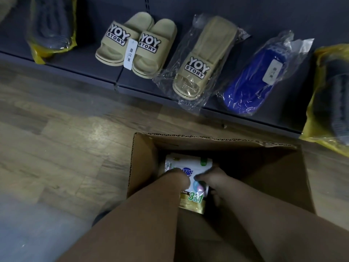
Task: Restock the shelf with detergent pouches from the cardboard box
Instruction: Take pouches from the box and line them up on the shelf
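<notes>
Wood-look flooring [56,148] and a low grey shelf [113,76] along the wall, that's the setting from the head camera. Shelf's got tan YOY STORY slides [136,46], another tan slide in a clear bag [200,61], and a bagged blue pair [253,80]. No detergent up there in this shot.

Down on the floor sits the open cardboard box [222,146], and both arms go straight down into it. One detergent pouch [192,186] lies near the box's left wall, long axis running away from the person toward the shelf, with more white packaging under it. It's right between the two hands, so neither really has the edge.

Left hand [179,176] is on the pouch's left side, fingers curled onto its face. Right hand [213,180] has fingers hooked over the right edge. Looks like a two-handed grab, though it's blurry, so how firm the hold is I can't say. Next up is probably a lift straight out.
</notes>
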`<state>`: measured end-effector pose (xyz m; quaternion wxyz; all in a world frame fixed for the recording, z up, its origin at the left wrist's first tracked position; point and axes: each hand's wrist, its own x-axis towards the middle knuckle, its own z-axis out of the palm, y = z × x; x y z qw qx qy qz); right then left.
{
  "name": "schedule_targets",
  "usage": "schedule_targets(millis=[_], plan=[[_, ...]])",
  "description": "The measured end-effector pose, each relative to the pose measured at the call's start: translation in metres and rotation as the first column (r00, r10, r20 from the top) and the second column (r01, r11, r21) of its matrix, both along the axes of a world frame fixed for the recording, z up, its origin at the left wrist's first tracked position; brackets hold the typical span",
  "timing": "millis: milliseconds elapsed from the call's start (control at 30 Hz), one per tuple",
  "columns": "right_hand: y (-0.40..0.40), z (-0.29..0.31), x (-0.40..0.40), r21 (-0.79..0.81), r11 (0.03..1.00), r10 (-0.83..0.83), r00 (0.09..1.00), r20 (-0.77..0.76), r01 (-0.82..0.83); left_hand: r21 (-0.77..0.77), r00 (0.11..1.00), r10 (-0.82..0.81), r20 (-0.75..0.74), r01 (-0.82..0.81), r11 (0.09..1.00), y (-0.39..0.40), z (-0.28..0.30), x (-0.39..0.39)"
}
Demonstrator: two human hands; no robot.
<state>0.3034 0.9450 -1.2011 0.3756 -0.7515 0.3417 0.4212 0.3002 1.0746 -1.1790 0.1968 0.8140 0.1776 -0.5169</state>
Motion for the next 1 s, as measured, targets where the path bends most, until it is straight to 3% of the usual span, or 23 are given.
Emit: schedule_targets(millis=[167,267,333,433,533,600,733,800,867,1000], plan=[[-0.009,0.005,0.006,0.101,0.984,-0.133,0.985,-0.11,0.145,-0.018,0.976,0.218,0.026,-0.217,0.976,0.001,-0.001,0.006],[-0.018,0.013,0.01,0.095,0.98,-0.164,0.982,-0.092,0.172,0.024,0.94,0.339,0.049,-0.34,0.94,-0.002,0.011,0.015],[-0.018,0.043,0.012,0.112,0.974,-0.19,0.981,-0.047,0.195,-0.026,0.892,0.436,0.122,-0.436,0.9,-0.005,0.032,0.02],[-0.019,0.094,0.012,0.169,0.966,-0.205,0.978,0.038,0.196,-0.143,0.884,0.421,0.2,-0.399,0.906,-0.011,0.069,0.028],[-0.028,0.133,0.011,0.19,0.961,-0.224,0.969,0.104,0.202,-0.134,0.882,0.452,0.135,-0.435,0.89,-0.013,0.094,0.033],[-0.032,0.16,0.009,0.19,0.965,-0.212,0.964,0.16,0.18,-0.14,0.86,0.478,0.178,-0.459,0.878,-0.012,0.118,0.031],[-0.036,0.207,0.009,0.22,0.966,-0.198,0.933,0.301,0.134,-0.321,0.777,0.568,0.272,-0.483,0.815,-0.005,0.174,0.026],[-0.042,0.229,0.013,0.227,0.968,-0.188,0.902,0.388,0.104,-0.492,0.73,0.62,0.287,-0.443,0.749,0.001,0.196,0.018],[-0.047,0.255,0.021,0.267,0.96,-0.199,0.864,0.462,0.078,-0.669,0.625,0.716,0.31,-0.392,0.631,0.007,0.215,0.016],[-0.065,0.32,0.043,0.375,0.927,-0.252,0.754,0.606,0.009,-0.862,0.427,0.837,0.344,-0.21,0.461,-0.002,0.279,0.041]])
